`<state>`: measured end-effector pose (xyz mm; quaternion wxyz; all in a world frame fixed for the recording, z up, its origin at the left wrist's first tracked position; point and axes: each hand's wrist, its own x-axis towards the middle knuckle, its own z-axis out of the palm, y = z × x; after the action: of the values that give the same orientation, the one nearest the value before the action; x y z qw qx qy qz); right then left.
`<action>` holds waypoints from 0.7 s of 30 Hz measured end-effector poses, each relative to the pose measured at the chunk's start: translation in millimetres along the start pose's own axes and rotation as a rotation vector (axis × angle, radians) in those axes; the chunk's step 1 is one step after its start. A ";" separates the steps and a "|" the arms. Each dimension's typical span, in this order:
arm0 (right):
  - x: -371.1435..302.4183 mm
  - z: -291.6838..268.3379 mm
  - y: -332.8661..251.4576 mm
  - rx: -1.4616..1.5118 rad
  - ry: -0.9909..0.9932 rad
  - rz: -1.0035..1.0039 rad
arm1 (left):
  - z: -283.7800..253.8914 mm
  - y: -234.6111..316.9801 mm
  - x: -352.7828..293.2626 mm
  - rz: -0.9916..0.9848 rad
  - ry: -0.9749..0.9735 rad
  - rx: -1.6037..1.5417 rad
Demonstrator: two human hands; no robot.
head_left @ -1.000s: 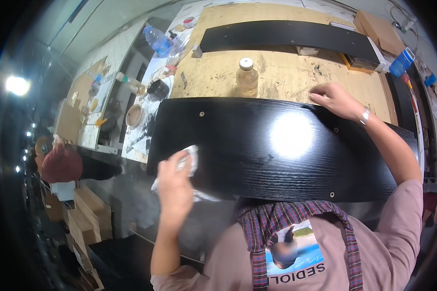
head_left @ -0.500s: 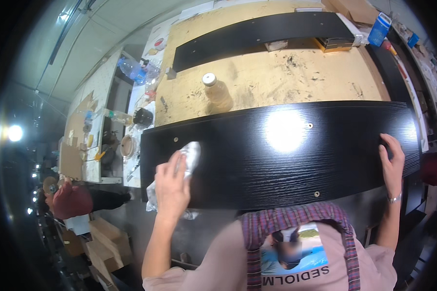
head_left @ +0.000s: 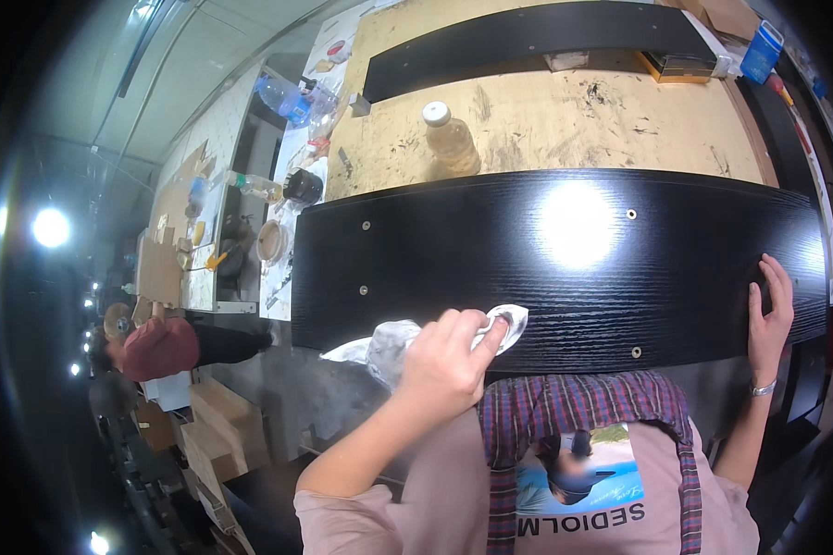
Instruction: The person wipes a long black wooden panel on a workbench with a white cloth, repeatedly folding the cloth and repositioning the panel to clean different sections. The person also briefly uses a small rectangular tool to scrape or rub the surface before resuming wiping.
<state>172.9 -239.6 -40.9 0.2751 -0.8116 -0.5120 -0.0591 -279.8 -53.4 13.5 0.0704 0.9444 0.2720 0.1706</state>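
A long black wood-grain panel (head_left: 491, 250) lies across the bench in front of me, with small brass-coloured inserts set in its top. My left hand (head_left: 444, 356) is closed around a crumpled white rag (head_left: 393, 347), pressed on the panel near its front edge. One end of the rag sticks out by the thumb, and the rest trails to the left. At the panel's right end my right hand (head_left: 772, 319) lies flat with fingers stretched, touching the surface. Light glares off the panel's middle.
Beyond the panel stands a bottle of pale liquid (head_left: 452, 143) with a white cap. A second black panel (head_left: 528, 46) rests on blocks at the back of the stained bench (head_left: 537, 120). Bottles and a black cup (head_left: 303, 187) sit left. A person (head_left: 162, 347) in red works far left.
My left hand has moved right along the panel's front edge with the rag, uncovering an insert at the left end. My right hand stays on the right end. The view has shifted slightly.
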 end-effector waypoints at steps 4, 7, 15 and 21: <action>-1.0 -2.1 2.2 -0.007 0.005 0.002 | -21.7 -50.7 1.2 -0.397 0.068 0.216; -0.6 0.4 -1.6 -0.012 0.009 -0.003 | -5.9 -32.5 6.1 -0.025 0.062 0.094; -0.6 -0.9 -4.0 0.000 0.025 0.009 | 1.5 -28.6 21.8 -0.039 0.011 0.147; -1.2 0.2 -5.2 0.052 0.040 0.020 | -7.3 -26.9 30.2 -0.051 -0.027 0.119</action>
<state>167.8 -238.8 -39.6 0.3068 -0.8080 -0.4995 -0.0591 -271.7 -14.2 22.8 0.0223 0.9419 0.3046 0.1396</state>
